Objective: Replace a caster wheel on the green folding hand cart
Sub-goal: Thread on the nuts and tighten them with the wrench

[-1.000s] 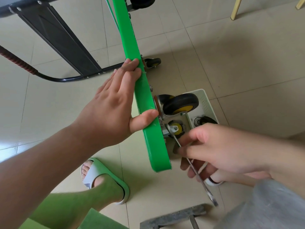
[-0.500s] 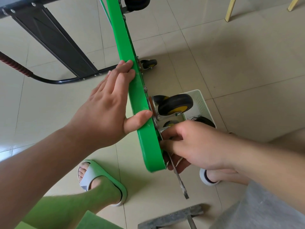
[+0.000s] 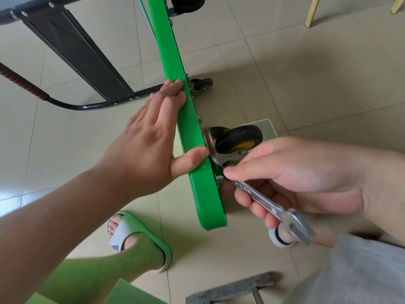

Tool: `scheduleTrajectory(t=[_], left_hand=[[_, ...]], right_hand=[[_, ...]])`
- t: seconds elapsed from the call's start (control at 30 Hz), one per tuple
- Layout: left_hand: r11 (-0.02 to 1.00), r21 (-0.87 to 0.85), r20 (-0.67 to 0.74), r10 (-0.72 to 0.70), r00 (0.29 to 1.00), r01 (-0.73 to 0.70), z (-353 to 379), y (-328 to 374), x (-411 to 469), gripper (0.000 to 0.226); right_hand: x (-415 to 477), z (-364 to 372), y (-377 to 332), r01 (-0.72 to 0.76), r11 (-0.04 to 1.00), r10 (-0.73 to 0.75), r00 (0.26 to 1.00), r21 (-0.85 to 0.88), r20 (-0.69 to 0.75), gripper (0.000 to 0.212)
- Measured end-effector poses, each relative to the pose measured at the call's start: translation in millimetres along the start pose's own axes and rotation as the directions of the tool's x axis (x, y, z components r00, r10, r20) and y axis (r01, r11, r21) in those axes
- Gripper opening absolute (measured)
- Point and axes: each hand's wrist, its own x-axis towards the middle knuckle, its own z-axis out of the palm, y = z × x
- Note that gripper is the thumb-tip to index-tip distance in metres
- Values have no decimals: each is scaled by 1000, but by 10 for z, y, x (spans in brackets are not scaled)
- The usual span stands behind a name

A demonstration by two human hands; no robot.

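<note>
1. Head view, cart: the green cart (image 3: 189,132) stands on its side on the tiled floor (image 3: 306,73); we see its deck edge-on, running from top centre down to lower centre; its black handle frame (image 3: 76,47) reaches off to the left.
2. Head view, L hand: our left hand (image 3: 149,150) braces the deck; fingers straight & flat along the edge; thumb laid across it, just beside the wheel; hand spread wide, gripping nothing.
3. Head view, R hand: our right hand (image 3: 295,172) grips a steel wrench (image 3: 263,200); fingers curled under the shank, thumb on top; far end sits at the deck's underside, just below the wheel's bracket; forked end points toward us; whether it's seated on a nut, we can't tell.
4. Head view, wheel: the caster wheel (image 3: 238,139), black w/ yellow hub, sits in its metal bracket (image 3: 228,155) on the deck's underside, right of our thumb.
5. Head view, rest: a smaller caster (image 3: 202,84) further up the deck; a white tray (image 3: 268,128) on the floor behind the wheel, partly hidden by the R hand; a green slipper (image 3: 153,242) lower left.
</note>
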Motion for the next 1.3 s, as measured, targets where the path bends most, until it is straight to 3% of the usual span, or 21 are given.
scheduleTrajectory(t=[0.23, 0.83, 1.0, 1.13, 1.3], left_hand=[[1000, -10, 8, -7, 1000, 7, 3, 7, 2, 103], [1000, -8, 4, -6, 1000, 6, 9, 3, 7, 103], [1000, -7, 2, -7, 1000, 7, 8, 3, 4, 102], [1000, -6, -4, -5, 1000, 5, 11, -2, 0, 104], [1000, 2, -4, 2, 1000, -2, 16, -11, 0, 104]], right_hand=[[67, -15, 334, -35, 983, 16, 994, -179, -107, 19], [234, 171, 343, 216, 923, -273, 951, -319, -145, 16], [158, 128, 129, 121, 986, -139, 978, -119, -156, 28], [88, 118, -37, 71, 987, -54, 991, 141, -121, 16], [74, 69, -24, 60, 991, -49, 994, 120, -94, 18]])
